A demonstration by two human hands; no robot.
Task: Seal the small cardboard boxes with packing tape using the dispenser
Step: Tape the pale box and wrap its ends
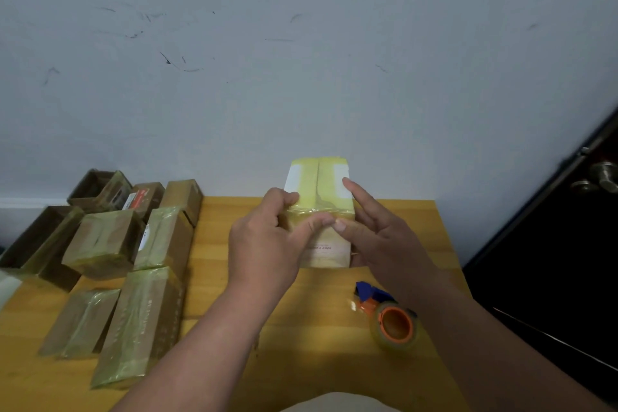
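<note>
Box [319, 197] between the hands is pale card under glossy yellowish tape; smooth wooden table [301, 328]; dispenser [391, 321] by the right wrist looks plastic.

Before you: a pale cream box [319, 211] with white patches near its top, yellowish glossy tape across it and small reddish print low on its front. To your left lie brown cardboard boxes [140, 321] under yellow-green tinted tape, one bearing a red-and-white label [135, 201]; to your right lies a tape dispenser [389, 318] with blue body, orange core and clear yellowish roll. Your table [217, 244] is honey-yellow wood grain, the wall [301, 60] grey-white with dark scuffs, the door [551, 261] black.
</note>
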